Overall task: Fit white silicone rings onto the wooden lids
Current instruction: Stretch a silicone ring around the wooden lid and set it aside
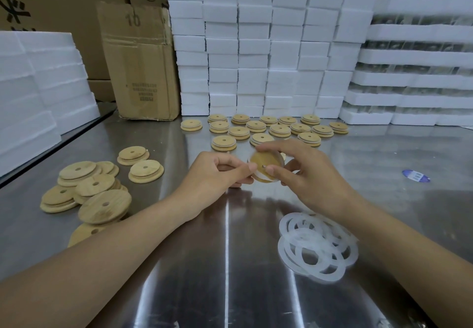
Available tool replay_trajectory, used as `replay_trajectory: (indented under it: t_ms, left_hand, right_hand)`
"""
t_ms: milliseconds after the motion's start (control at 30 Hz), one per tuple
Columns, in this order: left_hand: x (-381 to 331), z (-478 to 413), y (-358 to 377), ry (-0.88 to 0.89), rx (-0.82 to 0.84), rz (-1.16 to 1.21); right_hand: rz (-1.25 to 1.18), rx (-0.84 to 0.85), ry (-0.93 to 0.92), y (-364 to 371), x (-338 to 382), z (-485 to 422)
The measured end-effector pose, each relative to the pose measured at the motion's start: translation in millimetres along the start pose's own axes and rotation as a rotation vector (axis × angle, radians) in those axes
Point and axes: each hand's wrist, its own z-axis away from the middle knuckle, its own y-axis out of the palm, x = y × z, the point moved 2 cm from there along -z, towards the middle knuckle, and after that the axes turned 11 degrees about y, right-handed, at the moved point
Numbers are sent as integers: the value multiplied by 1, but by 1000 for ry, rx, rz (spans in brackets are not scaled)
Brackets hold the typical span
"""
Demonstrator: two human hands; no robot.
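Observation:
Above the middle of the steel table, both hands hold one round wooden lid with a small centre hole. A white silicone ring sits partly around its edge. My left hand pinches the lid's left rim and the ring. My right hand grips the lid from the right, thumb on its face. A loose heap of white rings lies near my right forearm. Bare lids are piled at the left. Several lids with rings fitted lie in rows behind my hands.
Stacks of white foam blocks wall off the back, with more foam at the left. A cardboard box stands at the back left. A small blue oval sticker lies on the table at the right.

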Motion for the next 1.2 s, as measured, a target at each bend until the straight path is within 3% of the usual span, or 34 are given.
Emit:
replay_trajectory:
  t_ms: [400, 500, 633, 733, 1000, 1200]
  left_hand:
    - [4, -2, 1, 32, -26, -28]
    - [2, -2, -1, 20, -22, 50]
    - [-2, -5, -3, -27, -23, 152]
    - [-5, -6, -3, -34, -16, 192]
    - [-2, -2, 0, -16, -26, 150]
    - [-1, -1, 1, -15, -72, 83]
  right_hand:
    - [163, -19, -57, 2, 1, -1]
    - [21, -20, -19, 0, 1, -1]
    - [-340, 11, 137, -4, -1, -3]
    - [-432, 18, 177, -2, -1, -3]
    - [-342, 48, 152, 0, -3, -1]
    - [-204, -35, 44, 6, 2, 5]
